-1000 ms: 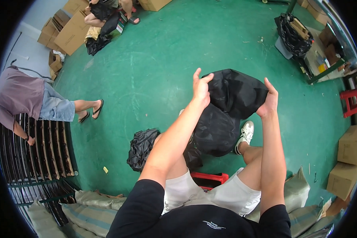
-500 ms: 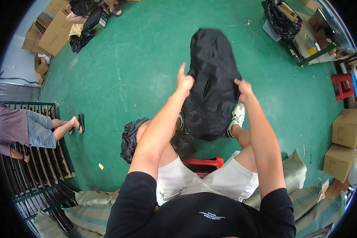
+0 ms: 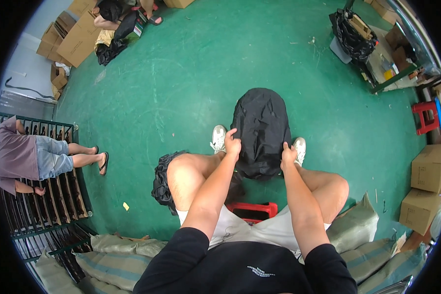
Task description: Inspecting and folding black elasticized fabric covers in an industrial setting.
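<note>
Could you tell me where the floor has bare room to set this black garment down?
Ahead of the black garment, the green floor lies open up to the cardboard boxes. It is crowded by the shoes, dark pile and sacks.

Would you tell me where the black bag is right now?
In the head view, the black bag lies centre frame on the green floor, between both white shoes, gripped by both hands.

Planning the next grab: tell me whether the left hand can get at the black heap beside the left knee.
Probably yes. The left hand grips the black bag, but the black heap lies just beside the left knee, nothing covering it.
</note>
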